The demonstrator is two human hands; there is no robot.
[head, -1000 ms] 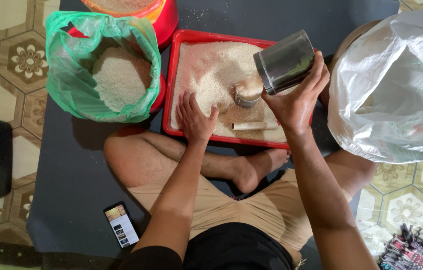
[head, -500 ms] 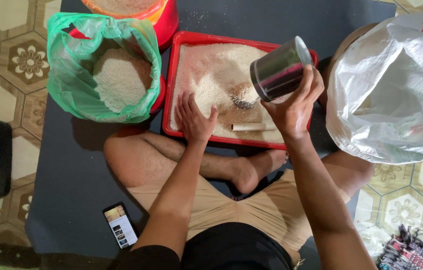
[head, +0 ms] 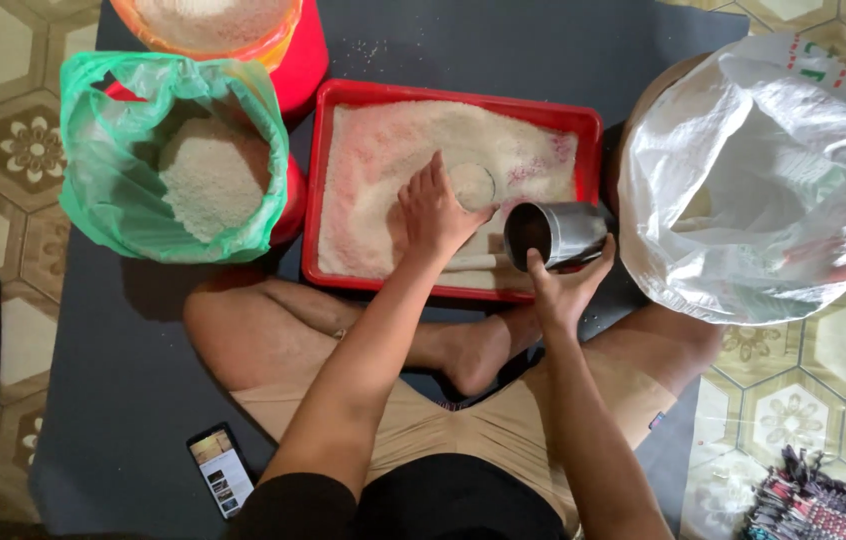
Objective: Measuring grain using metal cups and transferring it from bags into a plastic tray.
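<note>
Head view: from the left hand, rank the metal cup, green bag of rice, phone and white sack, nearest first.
From the left hand, resting on the rice:
1. Metal cup, just to its right, held in the right hand.
2. Green bag of rice, to its left.
3. White sack, far right.
4. Phone, on the mat below left.

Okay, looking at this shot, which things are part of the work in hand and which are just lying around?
In use:
- left hand pressing on the rice
- red tray of rice
- metal cup, lying sideways, held by right hand

Lying about:
- green bag of rice
- white sack
- phone on the mat
- orange-rimmed tub
</note>
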